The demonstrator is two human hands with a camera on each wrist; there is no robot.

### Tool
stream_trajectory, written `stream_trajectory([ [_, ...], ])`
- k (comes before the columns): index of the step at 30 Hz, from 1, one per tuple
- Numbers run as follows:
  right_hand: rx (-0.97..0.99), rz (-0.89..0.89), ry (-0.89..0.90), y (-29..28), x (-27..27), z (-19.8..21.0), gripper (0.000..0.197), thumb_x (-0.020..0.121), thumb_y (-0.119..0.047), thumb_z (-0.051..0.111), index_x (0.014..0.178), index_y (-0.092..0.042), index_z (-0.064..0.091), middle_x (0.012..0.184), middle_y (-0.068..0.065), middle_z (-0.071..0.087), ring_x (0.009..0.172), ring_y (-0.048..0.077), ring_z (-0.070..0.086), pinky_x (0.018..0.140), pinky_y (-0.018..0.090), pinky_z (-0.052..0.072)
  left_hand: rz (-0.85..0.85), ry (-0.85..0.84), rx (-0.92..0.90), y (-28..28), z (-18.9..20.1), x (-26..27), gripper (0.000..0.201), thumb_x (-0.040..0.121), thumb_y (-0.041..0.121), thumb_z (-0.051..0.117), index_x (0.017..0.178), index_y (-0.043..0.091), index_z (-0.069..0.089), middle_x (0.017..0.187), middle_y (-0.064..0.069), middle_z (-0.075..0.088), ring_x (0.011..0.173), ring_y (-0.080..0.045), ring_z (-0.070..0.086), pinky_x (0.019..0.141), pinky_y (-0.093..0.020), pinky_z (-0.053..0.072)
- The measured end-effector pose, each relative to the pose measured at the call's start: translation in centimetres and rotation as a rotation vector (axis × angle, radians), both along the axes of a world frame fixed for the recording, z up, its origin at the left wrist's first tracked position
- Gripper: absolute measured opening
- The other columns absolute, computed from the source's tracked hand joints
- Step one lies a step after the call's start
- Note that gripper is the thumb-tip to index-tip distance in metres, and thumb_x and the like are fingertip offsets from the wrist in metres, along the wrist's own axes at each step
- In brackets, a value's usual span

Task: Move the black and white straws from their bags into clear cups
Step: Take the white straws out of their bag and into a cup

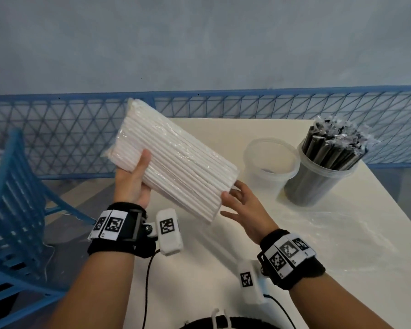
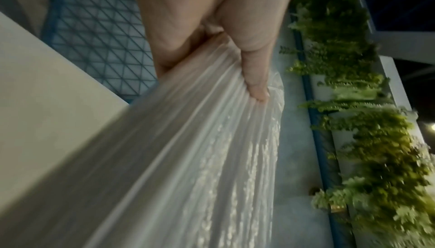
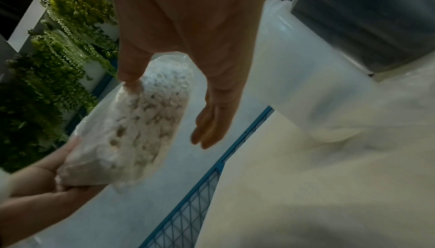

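The bag of white straws [image 1: 176, 160] was held in the air above the near left edge of the tabletop [image 1: 318, 257], tilted with its far end raised and its near end lowered toward the right. It was clamped by the left hand [image 1: 133, 184], thumb over the top face and fingers curled underneath, as the left wrist view confirmed; this grip appeared meant to carry the full weight so the other end could be worked. The right hand [image 1: 244, 210] was kept apart, fingers straight and spread, with only the thumb touching the film at the lower end, where the straw ends were seen packed behind the plastic in the right wrist view. Whether that end was already opened could not be told. The tilt was judged to aim the bundle at the empty clear cup [image 1: 271, 162], which stood on the tabletop just right of the bag's lower end.

Just beside that cup stood a second clear cup [image 1: 318, 181], already filled with upright black straws [image 1: 337, 143], some with wrapping at their tops. A sheet of loose clear film [image 1: 342, 224] lay on the tabletop in front of the cups. A blue chair [image 1: 17, 198] stood to the left, and a blue mesh fence [image 1: 81, 134] ran behind. Nothing lay between bag and empty cup; the full cup's leaning straws crowded its right side.
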State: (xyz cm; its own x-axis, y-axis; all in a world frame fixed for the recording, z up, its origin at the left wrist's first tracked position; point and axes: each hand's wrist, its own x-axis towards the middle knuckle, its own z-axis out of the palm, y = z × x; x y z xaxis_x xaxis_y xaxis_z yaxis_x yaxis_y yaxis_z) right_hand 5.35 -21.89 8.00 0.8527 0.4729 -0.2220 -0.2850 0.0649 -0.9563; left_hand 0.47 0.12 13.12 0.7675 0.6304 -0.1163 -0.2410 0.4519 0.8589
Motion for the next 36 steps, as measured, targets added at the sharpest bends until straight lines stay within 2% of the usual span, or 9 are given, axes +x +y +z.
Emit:
stream_trajectory([
  [3,0.043,0.063,-0.012,0.7,-0.3,0.5,0.049,0.086,-0.019,0.061,0.131,-0.018,0.041,0.123,0.006,0.059,0.11,0.017,0.061,0.092,0.043,0.052,0.015,0.01,-0.038,0.1,-0.1,0.1,0.05,0.088,0.014,0.061,0.135,0.01,0.045,0.132,-0.01,0.057,0.117,-0.021,0.058,0.094,-0.042,0.051],
  [6,0.057,0.088,-0.014,1.0,-0.6,0.4,0.049,0.085,-0.015,0.062,0.13,-0.019,0.042,0.124,0.001,0.058,0.101,0.008,0.064,0.08,0.034,0.057,0.003,-0.008,-0.011,-0.2,-0.3,0.1,0.054,0.086,0.013,0.06,0.137,0.011,0.042,0.13,-0.007,0.058,0.114,-0.017,0.058,0.083,-0.031,0.056],
  [12,-0.005,0.065,0.052,1.3,-1.0,-1.2,0.047,0.086,-0.013,0.063,0.129,-0.014,0.044,0.122,0.009,0.06,0.105,0.017,0.062,0.079,0.031,0.058,-0.003,-0.098,0.142,-1.1,0.0,-0.1,0.075,0.069,0.019,0.074,0.135,0.005,0.042,0.122,-0.007,0.061,0.112,-0.019,0.06,0.082,-0.028,0.056],
  [17,-0.135,-0.042,0.084,1.5,0.1,-1.6,0.058,0.084,-0.015,0.066,0.133,-0.002,0.037,0.124,0.018,0.055,0.101,0.022,0.06,0.081,0.03,0.056,-0.032,-0.083,0.314,-2.5,0.4,-0.5,0.096,0.052,0.038,0.088,0.131,0.009,0.042,0.126,-0.011,0.058,0.116,-0.022,0.059,0.092,-0.038,0.053],
  [21,-0.371,-0.189,-0.214,1.6,0.6,0.7,0.067,0.084,-0.021,0.065,0.14,-0.016,0.029,0.137,0.006,0.041,0.115,0.018,0.048,0.096,0.032,0.043,-0.036,0.008,0.495,-3.2,-0.1,-0.2,0.075,0.058,0.023,0.086,0.121,0.023,0.046,0.12,-0.002,0.06,0.113,-0.017,0.058,0.095,-0.043,0.051],
  [26,-0.129,-0.276,-0.643,1.6,0.9,6.3,0.05,0.086,-0.026,0.062,0.132,-0.025,0.041,0.13,-0.008,0.046,0.109,0.005,0.052,0.085,0.015,0.049,-0.134,0.08,0.76,-4.7,-0.8,-0.2,0.06,0.066,0.015,0.082,0.104,0.041,0.044,0.106,0.023,0.056,0.101,0.01,0.053,0.088,-0.019,0.047],
  [29,-0.292,-0.268,-0.818,1.3,2.1,7.4,0.027,0.085,-0.027,0.065,0.111,-0.027,0.06,0.111,-0.013,0.049,0.096,0.0,0.051,0.075,0.007,0.044,-0.206,0.077,0.78,-5.2,-1.3,-0.2,0.057,0.067,0.012,0.081,0.101,0.042,0.045,0.103,0.023,0.058,0.096,0.014,0.055,0.079,-0.007,0.046],
  [32,-0.359,-0.258,-0.833,0.6,3.1,7.1,0.005,0.081,-0.016,0.069,0.081,-0.021,0.067,0.092,-0.006,0.058,0.079,-0.006,0.051,0.069,0.007,0.04,-0.263,0.071,0.811,-5.4,-1.6,-0.3,0.058,0.068,0.006,0.08,0.1,0.041,0.046,0.102,0.02,0.059,0.091,0.019,0.055,0.075,-0.004,0.045],
  [36,-0.362,-0.272,-0.765,0.0,3.6,6.3,0.005,0.081,-0.011,0.068,0.079,-0.016,0.069,0.089,0.004,0.067,0.079,0.009,0.056,0.073,0.01,0.042,-0.301,0.086,0.817,-5.3,-2.2,-0.3,0.059,0.069,0.008,0.08,0.103,0.042,0.046,0.105,0.02,0.059,0.094,0.018,0.055,0.076,-0.003,0.044],
])
